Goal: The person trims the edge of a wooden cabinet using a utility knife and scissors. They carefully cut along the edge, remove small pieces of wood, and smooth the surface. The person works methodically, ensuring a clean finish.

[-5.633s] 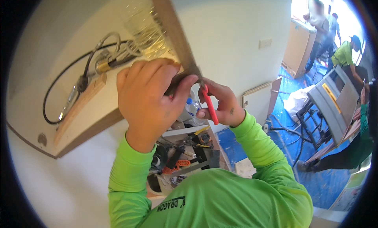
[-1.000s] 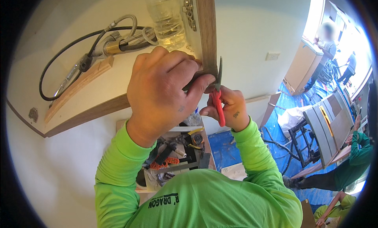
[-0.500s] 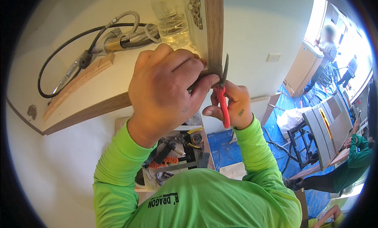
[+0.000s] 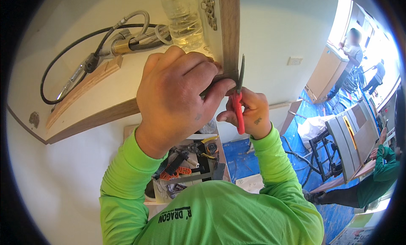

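At the lower corner of an open cabinet, my left hand (image 4: 179,90) is closed, its thumb and curled fingers gripping the brown edging (image 4: 216,79). Its palm side is hidden, and I cannot tell whether that piece of edging is loose or fixed. Just to the right, my right hand (image 4: 250,114) is closed on red-handled scissors (image 4: 238,111). Their dark blade (image 4: 241,71) points upward along the right side of the brown upright panel edge (image 4: 230,33). One blade shows clearly; the other is hidden near the corner and my left thumb.
Inside the cabinet are hoses (image 4: 122,46), a thin wood strip (image 4: 84,90) and a clear bottle (image 4: 185,27) of yellowish liquid. Below my arms, assorted tools (image 4: 186,158) lie on a surface. Blue sheeting (image 4: 237,158) covers the floor. Co-workers and a folding table (image 4: 353,135) are at right.
The scissors have shifted slightly upward in my right hand. My left hand keeps its grip, moving only a little. An arm at the lower right has left the view.
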A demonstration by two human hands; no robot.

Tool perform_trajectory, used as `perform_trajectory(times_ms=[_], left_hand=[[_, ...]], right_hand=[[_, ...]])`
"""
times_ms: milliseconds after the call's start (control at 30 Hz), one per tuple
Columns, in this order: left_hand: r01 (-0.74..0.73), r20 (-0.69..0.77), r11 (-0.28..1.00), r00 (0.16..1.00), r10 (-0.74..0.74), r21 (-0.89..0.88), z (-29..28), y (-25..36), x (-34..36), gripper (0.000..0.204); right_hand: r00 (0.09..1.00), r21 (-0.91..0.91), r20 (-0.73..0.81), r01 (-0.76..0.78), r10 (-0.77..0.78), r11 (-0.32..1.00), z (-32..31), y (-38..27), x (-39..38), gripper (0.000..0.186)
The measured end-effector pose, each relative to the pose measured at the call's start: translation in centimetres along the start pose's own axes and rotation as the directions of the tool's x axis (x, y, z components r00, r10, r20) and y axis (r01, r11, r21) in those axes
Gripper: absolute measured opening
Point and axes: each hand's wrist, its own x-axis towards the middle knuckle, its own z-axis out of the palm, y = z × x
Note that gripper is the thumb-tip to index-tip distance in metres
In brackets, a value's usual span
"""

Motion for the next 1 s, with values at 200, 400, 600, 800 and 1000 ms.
perform_trajectory(times_ms=[200,400,600,800,1000], left_hand=[[-0.014,-0.009,1.000,1.000,0.014,0.008,-0.1,0.0,0.0,0.024],[-0.020,-0.013,1.000,1.000,0.020,0.010,0.1,0.0,0.0,0.025],[-0.028,-0.020,1.000,0.999,0.027,-0.013,0.0,-0.2,-0.1,0.026],[-0.026,-0.024,1.000,0.999,0.025,-0.015,0.0,-0.1,0.0,0.026],[-0.022,0.005,1.000,1.000,0.022,0.006,-0.1,-0.1,0.0,0.026]], right_hand=[[0.995,-0.062,0.026,0.096,-0.094,0.993,-0.7,-1.4,1.0,0.068],[0.998,-0.095,0.014,0.057,-0.056,0.994,-0.6,-1.3,0.9,0.069],[1.000,-0.051,-0.008,0.013,-0.013,0.999,-0.3,-1.5,0.7,0.066],[1.000,-0.101,-0.003,-0.002,0.002,0.995,-0.3,-1.3,0.5,0.066],[1.000,-0.080,0.009,0.019,-0.019,0.997,-0.5,-0.9,0.5,0.065]])
